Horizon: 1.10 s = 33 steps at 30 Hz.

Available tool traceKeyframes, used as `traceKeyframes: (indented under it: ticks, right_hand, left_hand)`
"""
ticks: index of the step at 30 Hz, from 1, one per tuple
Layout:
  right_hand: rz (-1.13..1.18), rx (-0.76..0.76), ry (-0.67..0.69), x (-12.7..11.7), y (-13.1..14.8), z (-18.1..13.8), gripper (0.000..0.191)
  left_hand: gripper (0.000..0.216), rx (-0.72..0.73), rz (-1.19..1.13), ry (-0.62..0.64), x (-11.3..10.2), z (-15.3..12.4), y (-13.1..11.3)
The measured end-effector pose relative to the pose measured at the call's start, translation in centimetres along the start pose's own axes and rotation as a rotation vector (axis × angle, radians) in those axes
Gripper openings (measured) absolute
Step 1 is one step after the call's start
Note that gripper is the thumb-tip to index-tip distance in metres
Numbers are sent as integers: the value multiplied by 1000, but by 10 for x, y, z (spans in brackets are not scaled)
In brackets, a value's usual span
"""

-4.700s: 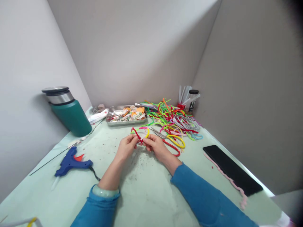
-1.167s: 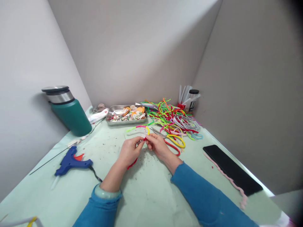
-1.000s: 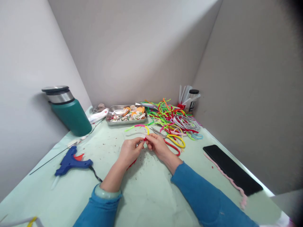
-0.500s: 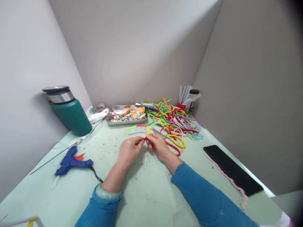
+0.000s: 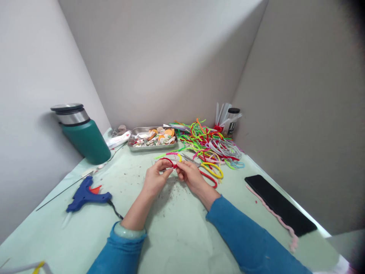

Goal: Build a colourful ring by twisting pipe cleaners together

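Note:
My right hand [image 5: 188,174] pinches a red pipe cleaner [image 5: 174,166] between thumb and fingertips. From beside those fingers curves a strip of green, pink and yellow pipe cleaner [image 5: 172,153]; whether it is joined to the red one, I cannot tell. The red piece arcs over toward my left hand [image 5: 156,178], whose bent fingers close loosely around it, partly hiding its end. Just beyond my right hand lie scissors [image 5: 212,170] with one yellow and one red handle, their blades pointing up and left.
A metal tray [image 5: 152,148] of buttons and a heap of pipe cleaners [image 5: 199,137] are at the back. A blue glue gun [image 5: 88,196] and green bottle [image 5: 85,140] are left. A black flat slab [image 5: 281,203] and pink pipe cleaner [image 5: 270,213] lie right.
My left hand has loosened its pinch and raised its fingers, and a red arc now shows above them. The coloured strip has shifted slightly right; my right hand stays about where it was.

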State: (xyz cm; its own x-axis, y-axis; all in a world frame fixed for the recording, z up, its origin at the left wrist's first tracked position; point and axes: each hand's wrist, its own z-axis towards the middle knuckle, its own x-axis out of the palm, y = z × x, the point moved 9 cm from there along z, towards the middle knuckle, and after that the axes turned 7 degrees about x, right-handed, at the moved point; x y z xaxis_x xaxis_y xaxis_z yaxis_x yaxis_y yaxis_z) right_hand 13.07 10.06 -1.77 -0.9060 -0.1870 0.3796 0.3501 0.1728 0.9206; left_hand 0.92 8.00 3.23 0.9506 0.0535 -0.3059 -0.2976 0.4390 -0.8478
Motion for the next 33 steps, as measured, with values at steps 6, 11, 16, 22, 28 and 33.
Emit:
traceKeyframes:
  ticks: [6,11,16,22,28,33]
  right_hand:
    - [-6,9,4,0,-1,0,29]
    - [-34,11,5,-1,-2,1,30]
    - [-28,10,4,0,-2,0,29]
    - [-48,6,0,0,-2,0,29]
    - [-44,5,13,0,-3,1,29]
    - [-48,2,15,0,-3,1,29]
  left_hand:
    - [15,9,-1,-28,-3,0,1]
    - [18,-54,43,-50,-6,0,10]
    - [28,-137,-20,-15,-1,-1,17]
    - [26,-133,-87,14,2,1,19]
    - [14,-51,11,51,1,3,11]
    - [16,-88,34,21,-2,1,15]
